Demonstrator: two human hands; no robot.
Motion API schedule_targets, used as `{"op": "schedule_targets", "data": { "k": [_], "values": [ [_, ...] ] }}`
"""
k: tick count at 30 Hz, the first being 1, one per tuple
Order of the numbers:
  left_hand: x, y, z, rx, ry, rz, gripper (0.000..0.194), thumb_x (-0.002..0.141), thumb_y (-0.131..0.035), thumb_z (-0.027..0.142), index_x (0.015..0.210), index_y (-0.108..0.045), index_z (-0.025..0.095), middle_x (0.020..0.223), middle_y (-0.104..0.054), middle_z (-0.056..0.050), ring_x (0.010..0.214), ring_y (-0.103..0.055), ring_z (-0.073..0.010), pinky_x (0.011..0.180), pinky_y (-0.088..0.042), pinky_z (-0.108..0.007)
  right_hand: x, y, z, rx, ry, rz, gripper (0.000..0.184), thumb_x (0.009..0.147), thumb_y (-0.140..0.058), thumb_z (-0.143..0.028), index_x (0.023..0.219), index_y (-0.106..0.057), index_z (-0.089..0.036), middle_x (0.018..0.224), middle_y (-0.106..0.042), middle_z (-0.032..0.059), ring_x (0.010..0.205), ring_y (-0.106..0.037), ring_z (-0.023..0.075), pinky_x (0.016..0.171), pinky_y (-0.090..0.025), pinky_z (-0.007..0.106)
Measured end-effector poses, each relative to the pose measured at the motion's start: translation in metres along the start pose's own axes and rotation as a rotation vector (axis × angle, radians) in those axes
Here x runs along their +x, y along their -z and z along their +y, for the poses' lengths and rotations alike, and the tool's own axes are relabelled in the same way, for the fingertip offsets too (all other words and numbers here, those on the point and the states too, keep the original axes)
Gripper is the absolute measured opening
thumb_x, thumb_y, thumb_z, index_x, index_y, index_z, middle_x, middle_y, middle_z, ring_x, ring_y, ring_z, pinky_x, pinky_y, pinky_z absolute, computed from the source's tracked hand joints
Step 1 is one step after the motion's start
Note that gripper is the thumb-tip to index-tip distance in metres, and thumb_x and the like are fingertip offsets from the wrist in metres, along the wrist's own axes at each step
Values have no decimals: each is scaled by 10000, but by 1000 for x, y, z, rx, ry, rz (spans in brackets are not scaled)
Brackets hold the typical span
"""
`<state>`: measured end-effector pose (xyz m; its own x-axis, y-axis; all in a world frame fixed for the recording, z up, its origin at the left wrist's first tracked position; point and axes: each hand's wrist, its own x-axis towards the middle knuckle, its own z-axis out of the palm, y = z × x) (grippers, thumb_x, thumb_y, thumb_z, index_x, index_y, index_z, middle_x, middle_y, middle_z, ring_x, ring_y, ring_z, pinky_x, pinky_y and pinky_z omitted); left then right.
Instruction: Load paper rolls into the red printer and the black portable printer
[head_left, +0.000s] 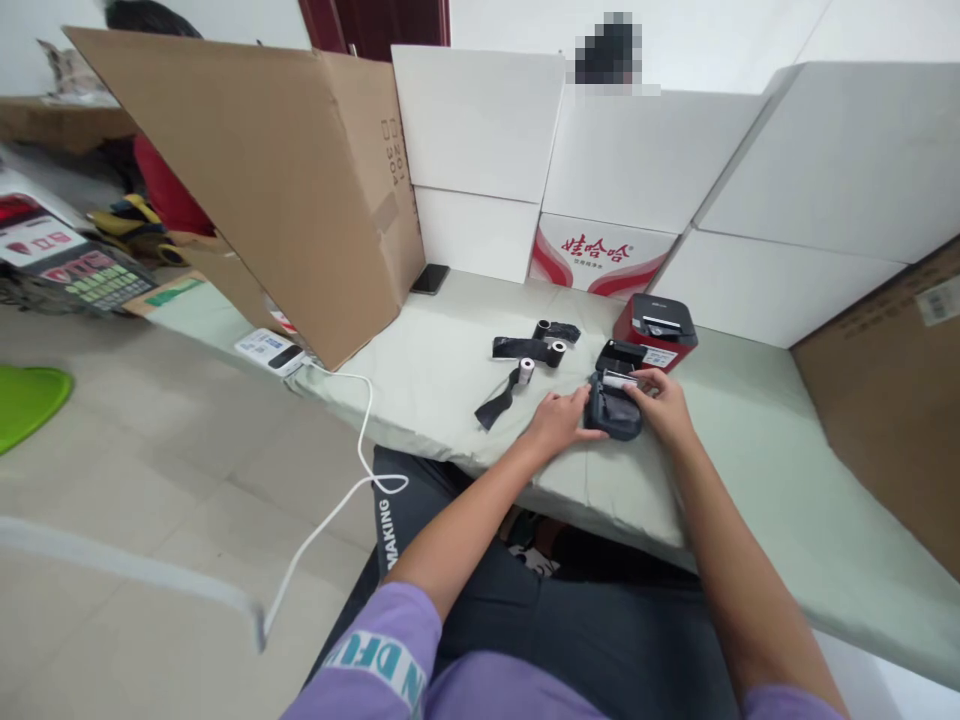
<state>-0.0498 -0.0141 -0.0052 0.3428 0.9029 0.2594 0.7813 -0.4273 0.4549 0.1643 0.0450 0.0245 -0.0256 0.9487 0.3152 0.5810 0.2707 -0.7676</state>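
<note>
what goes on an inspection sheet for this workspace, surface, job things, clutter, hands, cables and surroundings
Surface: table under pale green cloth, wrinkled along the near edge.
Job things: dark device, lid up, something white inside; three small rolls with dark strips to its left; red-and-black box behind.
Clutter: phone lying flat; white gadget at the table's left edge.
Hands: left hand against the device's left side, right hand at its upper right; grip unclear.
Cables: white cable from the gadget, hanging off the edge.
Surroundings: brown carton left, white boxes behind.
</note>
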Motion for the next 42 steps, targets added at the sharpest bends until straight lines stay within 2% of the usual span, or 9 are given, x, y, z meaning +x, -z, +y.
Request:
{"op": "schedule_targets", "data": {
  "k": [5, 9, 12, 16, 21, 28, 32, 36, 42],
  "values": [
    [0, 1, 1, -1, 6, -11, 901, 850, -701, 660, 1507, -383, 131, 1256, -732, -150, 1123, -713, -305, 1016, -451, -381, 11, -1, 6, -217, 38, -65, 205, 670, -701, -344, 827, -728, -215, 930, -671, 82, 892, -603, 270, 913, -482, 481],
    [0, -1, 0, -7, 16, -12, 915, 850, -709, 646, 1520, -361, 128, 1277, -721, -159, 1155, -702, -312, 1022, -460, -392, 14, -2, 7, -271, 38, 36, 196, 716, -662, -345, 837, -729, -207, 989, -632, 110, 1023, -595, 312, 1033, -432, 546],
    [-1, 0, -1, -22, -47, 15, 856, 885, -686, 609, 1531, -357, 154, 1391, -657, -176, 1224, -665, -307, 1046, -465, -413, 15, -4, 13, -34, -33, 161, 255, 756, -640, -419, 917, -640, -221, 1037, -645, 93, 979, -615, 271, 977, -482, 492],
    [-4, 5, 0, -1, -247, 96, 640, 958, -633, 477, 1507, -442, 210, 1568, -510, -136, 1449, -479, -265, 1131, -429, -406, 23, -17, 25, 403, -151, 198, 385, 700, -704, -512, 905, -516, -245, 1015, -662, 45, 930, -634, 218, 855, -522, 383],
    [-1, 0, -3, 47, -377, 114, 394, 1007, -581, 375, 1382, -627, 263, 1388, -683, -74, 1384, -549, -224, 1072, -475, -394, 25, -31, 30, 706, -212, 281, 463, 681, -745, -568, 916, -498, -255, 971, -659, 1, 862, -640, 166, 732, -507, 284],
    [1, -10, -10, 26, -475, 239, 250, 1032, -546, 341, 1115, -779, 301, 1184, -790, -3, 1197, -671, -200, 927, -514, -367, 6, -19, 21, 821, -95, 161, 300, 626, -730, -266, 861, -544, -269, 997, -718, -6, 999, -693, 203, 902, -559, 367],
    [-3, -4, -7, -6, -431, 227, 312, 1027, -535, 383, 1253, -726, 283, 1332, -726, -40, 1276, -622, -211, 1024, -488, -385, 3, -16, 23, 677, -93, 85, 393, 556, -691, -192, 913, -554, -284, 1036, -717, 4, 1124, -680, 241, 1093, -490, 458],
    [-3, 0, -4, -27, -279, 229, 724, 920, -666, 518, 1531, -476, 179, 1539, -552, -133, 1448, -470, -272, 1151, -403, -416, 1, -13, 26, 560, -189, -37, 465, 595, -740, -229, 1037, -606, -289, 1117, -726, 21, 1197, -657, 262, 1125, -472, 479],
    [1, 0, -3, -106, -165, 138, 874, 840, -744, 530, 1568, -394, 196, 1536, -556, -117, 1438, -464, -290, 1168, -364, -434, -1, -8, 27, 562, -238, -113, 519, 635, -752, -257, 1133, -616, -310, 1208, -715, 17, 1279, -625, 266, 1134, -481, 470]
  ]
}}
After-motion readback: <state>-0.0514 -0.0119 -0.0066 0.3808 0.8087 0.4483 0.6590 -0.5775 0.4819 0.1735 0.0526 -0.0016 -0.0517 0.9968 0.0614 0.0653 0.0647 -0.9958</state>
